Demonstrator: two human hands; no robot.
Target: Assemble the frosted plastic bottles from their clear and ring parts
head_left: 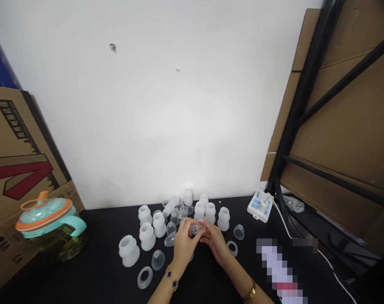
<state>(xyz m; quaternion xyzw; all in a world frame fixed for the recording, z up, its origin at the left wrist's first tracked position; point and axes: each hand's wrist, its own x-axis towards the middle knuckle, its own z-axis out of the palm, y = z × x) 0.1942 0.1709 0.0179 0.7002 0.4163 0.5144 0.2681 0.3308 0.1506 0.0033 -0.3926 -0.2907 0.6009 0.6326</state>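
Note:
Between my two hands is a small clear plastic piece (196, 228), its exact shape partly covered by fingers. My left hand (184, 236) closes on its left side, and my right hand (212, 237) grips it from the right. White wavy-sided bottles (129, 251) stand on the black table at both sides of my hands. Several clear domed caps lie among them, one (158, 259) left of my left wrist and another (239, 232) to the right. A translucent ring (145, 277) lies at the front left, a second ring (232, 248) beside my right forearm.
A teapot (49, 223) with an orange-rimmed lid stands at the left before a cardboard box (17, 143). At the right are a white power strip (260, 206) with a cable and a black metal rack (298, 109). A white wall rises behind the table.

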